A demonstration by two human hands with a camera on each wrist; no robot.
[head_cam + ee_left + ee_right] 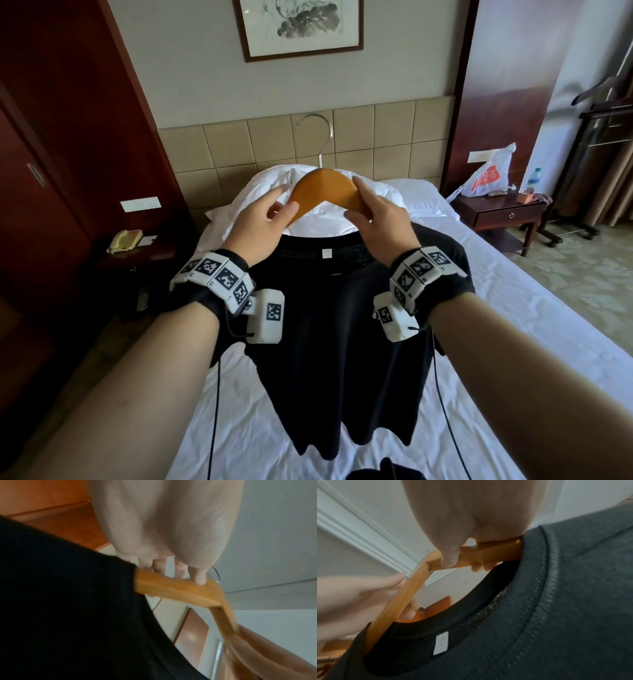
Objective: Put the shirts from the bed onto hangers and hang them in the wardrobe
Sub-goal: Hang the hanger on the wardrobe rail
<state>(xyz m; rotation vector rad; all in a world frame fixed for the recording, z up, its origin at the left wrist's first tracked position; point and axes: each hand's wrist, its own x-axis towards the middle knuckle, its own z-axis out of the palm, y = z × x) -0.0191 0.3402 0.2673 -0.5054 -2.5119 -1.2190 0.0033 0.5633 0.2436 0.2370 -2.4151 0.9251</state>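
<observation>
The bed (pixel 513 291) lies below everything, white pillows (pixel 267 188) at its head. Above the bed hangs a black shirt (pixel 335 342), its shoulders on a wooden hanger (pixel 325 192) with its hook upright. The left hand (pixel 257 222) and right hand (pixel 380 219) each pinch one hanger arm beside the collar

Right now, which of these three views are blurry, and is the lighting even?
Head view: sharp but wide-angle, walls bowing at the edges; daylight brightens the right side, the left stays dim. Left wrist view: soft throughout, black shirt nearly featureless, hanger smeared. Right wrist view: left hand motion-blurred, shirt collar stitching fairly clear.
</observation>
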